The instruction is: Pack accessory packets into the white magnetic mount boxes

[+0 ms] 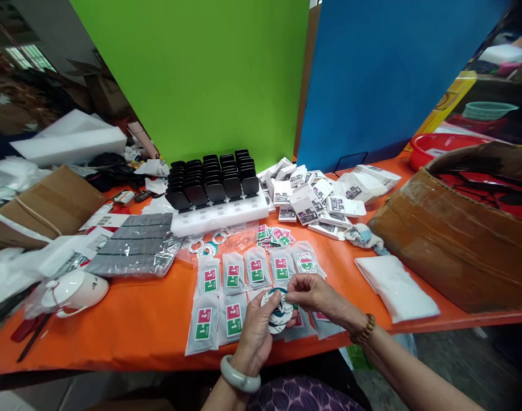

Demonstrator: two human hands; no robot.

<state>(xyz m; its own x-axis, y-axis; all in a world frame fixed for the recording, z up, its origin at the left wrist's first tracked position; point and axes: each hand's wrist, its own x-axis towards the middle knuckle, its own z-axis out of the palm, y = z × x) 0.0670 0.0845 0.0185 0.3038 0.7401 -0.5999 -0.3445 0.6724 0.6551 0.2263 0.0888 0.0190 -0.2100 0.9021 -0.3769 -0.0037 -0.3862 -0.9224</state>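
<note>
My left hand is closed around a few flat, round ring-shaped stickers, white printed with teal showing. My right hand pinches at their upper right edge; its fingertips partly cover what they grip. Below and around both hands, several frosted pouches lie in two rows, each with a pink and green card on it. On the pouch at the far right of the back row, a ring sticker lies over the card. More loose rings and a pile of cards sit behind the rows.
Black plates stand in a white foam block at the back. Beside it is a heap of small white boxes. A cardboard box and foam sheets occupy the right; a wrapped grey stack and white lidded mug the left.
</note>
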